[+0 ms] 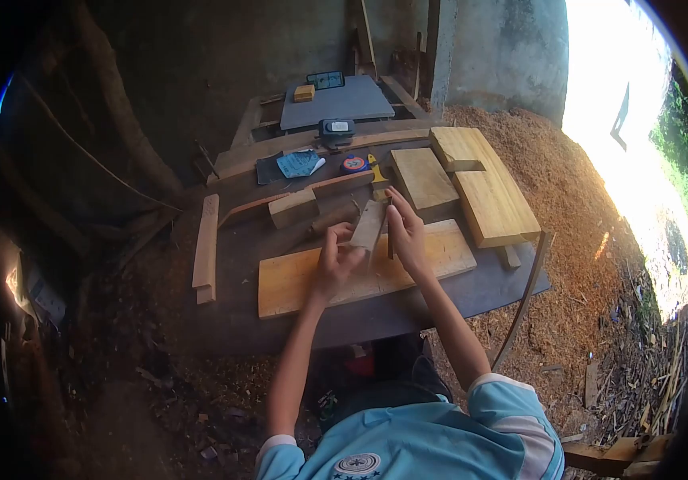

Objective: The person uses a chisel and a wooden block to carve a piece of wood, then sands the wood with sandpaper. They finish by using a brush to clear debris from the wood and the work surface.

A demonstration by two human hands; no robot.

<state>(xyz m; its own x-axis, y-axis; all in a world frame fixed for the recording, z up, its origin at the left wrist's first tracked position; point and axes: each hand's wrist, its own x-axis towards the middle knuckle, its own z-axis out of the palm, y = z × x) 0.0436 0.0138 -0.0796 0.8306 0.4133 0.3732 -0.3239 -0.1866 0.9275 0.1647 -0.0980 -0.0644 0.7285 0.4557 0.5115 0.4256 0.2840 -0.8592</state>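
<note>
My left hand (336, 260) is closed round the lower end of a small greyish wooden block (368, 225), tilted above the table. My right hand (409, 240) grips a dark, thin stick-like tool (392, 242), held upright close to the block's right side; its exact kind I cannot tell. Beneath both hands a long light wooden board (296, 286) lies across the near part of the dark table (232, 320). Just beyond the hands are a short wood block (293, 208) and a yellow-handled tool (376, 170).
Thick boards (492, 192) and a wood block (424, 180) lie at the right. A tape measure (354, 164), a blue cloth (300, 163) and a dark device (337, 128) are farther back. A narrow wood strip (206, 248) lies left; sawdust (568, 232) covers the ground at right.
</note>
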